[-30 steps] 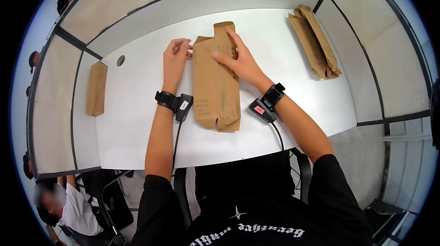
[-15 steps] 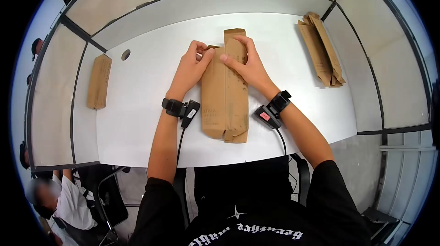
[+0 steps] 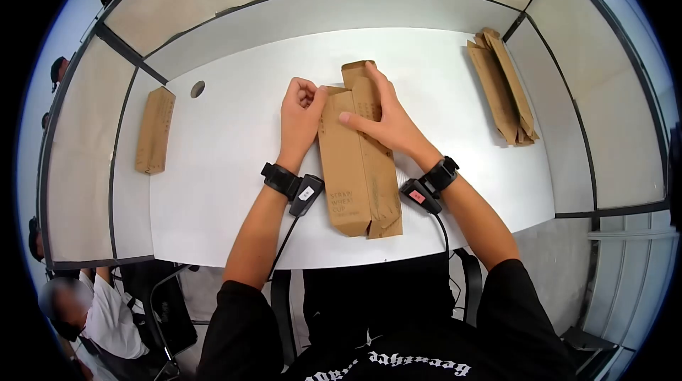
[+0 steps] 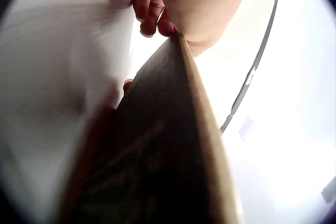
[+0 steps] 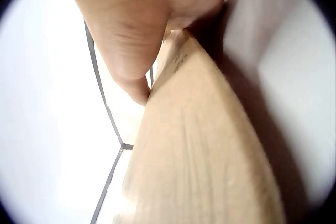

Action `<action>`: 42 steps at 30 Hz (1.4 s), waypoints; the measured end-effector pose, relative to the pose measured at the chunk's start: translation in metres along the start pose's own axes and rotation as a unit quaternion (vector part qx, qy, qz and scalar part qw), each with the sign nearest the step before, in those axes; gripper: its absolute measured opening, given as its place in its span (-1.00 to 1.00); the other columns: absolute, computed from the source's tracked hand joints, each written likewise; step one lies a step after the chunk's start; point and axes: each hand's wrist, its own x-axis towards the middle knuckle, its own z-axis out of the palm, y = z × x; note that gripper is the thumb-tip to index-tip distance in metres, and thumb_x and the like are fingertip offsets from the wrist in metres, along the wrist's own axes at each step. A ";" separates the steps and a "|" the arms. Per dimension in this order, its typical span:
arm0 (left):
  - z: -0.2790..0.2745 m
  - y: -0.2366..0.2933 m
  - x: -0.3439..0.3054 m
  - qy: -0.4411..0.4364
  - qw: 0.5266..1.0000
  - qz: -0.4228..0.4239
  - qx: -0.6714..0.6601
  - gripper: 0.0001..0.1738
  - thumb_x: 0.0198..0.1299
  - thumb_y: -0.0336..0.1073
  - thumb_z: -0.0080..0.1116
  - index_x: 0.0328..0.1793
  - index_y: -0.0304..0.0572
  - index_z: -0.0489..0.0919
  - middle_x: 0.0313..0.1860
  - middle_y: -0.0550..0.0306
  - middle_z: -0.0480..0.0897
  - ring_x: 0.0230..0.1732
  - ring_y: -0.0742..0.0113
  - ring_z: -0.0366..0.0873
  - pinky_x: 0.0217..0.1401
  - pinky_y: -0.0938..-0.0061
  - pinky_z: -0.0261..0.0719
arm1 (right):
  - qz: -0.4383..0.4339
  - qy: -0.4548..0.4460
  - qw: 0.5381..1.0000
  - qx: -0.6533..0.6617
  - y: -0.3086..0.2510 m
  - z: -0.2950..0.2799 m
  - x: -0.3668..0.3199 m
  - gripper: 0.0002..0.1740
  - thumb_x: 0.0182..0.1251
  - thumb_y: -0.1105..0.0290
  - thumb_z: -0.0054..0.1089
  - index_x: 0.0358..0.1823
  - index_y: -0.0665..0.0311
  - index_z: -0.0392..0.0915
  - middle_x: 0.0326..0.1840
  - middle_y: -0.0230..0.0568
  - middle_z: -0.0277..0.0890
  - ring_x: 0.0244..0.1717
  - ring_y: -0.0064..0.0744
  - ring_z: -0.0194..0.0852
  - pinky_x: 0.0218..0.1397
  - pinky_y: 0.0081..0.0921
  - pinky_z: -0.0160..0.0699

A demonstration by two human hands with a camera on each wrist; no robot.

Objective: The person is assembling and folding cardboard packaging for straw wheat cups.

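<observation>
A brown cardboard box (image 3: 348,168), partly flattened and printed "STRAW WHEAT CUP", is held between both hands in the middle of the head view. Its far end has an upright flap (image 3: 357,72), and a slit shows at the near end. My right hand (image 3: 398,125) grips the right side, thumb across the top face and fingers along the far right edge. At the far left corner, my left hand (image 3: 302,115) has its thumb at the edge and its fingers curled. The left wrist view shows the box's dark side (image 4: 163,124); the right one, its pale side (image 5: 194,145).
Another closed cardboard box (image 3: 155,130) stands at the left of the white table (image 3: 234,189). Folded, opened cardboard (image 3: 501,90) lies at the back right. Low partitions (image 3: 320,12) enclose the table, which has a round cable hole (image 3: 197,89).
The left hand came from beside the box to its far left corner, its fingers now more curled. The box has tilted slightly, and its near end sits closer to the table's front edge.
</observation>
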 end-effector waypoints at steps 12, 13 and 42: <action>-0.003 0.012 -0.005 -0.012 0.999 -0.027 -0.022 -0.74 0.57 -0.31 0.14 0.21 -0.28 0.66 -0.26 0.31 0.60 -0.26 0.61 0.49 -0.15 0.65 0.49 | 0.041 -0.046 0.991 0.123 -0.002 -0.003 -0.001 0.14 0.39 -0.09 0.48 0.73 0.32 -0.02 0.50 0.29 0.40 0.49 0.06 0.47 0.50 -0.15 0.52; 0.001 0.018 -0.007 -0.001 0.999 -0.033 -0.038 -0.75 0.58 -0.29 0.12 0.19 -0.28 0.67 -0.23 0.29 0.62 -0.23 0.59 0.52 -0.12 0.64 0.51 | 0.045 -0.050 0.990 0.126 -0.005 -0.004 -0.001 0.16 0.39 -0.11 0.49 0.73 0.32 -0.04 0.50 0.30 0.41 0.49 0.06 0.48 0.50 -0.14 0.51; -0.004 0.005 -0.007 0.003 0.997 -0.016 -0.081 -0.61 0.64 -0.13 -0.09 -0.21 -0.25 0.55 -0.28 0.25 0.50 -0.17 0.46 0.41 0.00 0.53 0.42 | 0.085 -0.110 0.967 0.213 -0.023 -0.006 -0.010 0.02 0.43 -0.04 0.45 0.71 0.24 0.10 0.50 0.21 0.36 0.46 -0.04 0.48 0.43 -0.15 0.56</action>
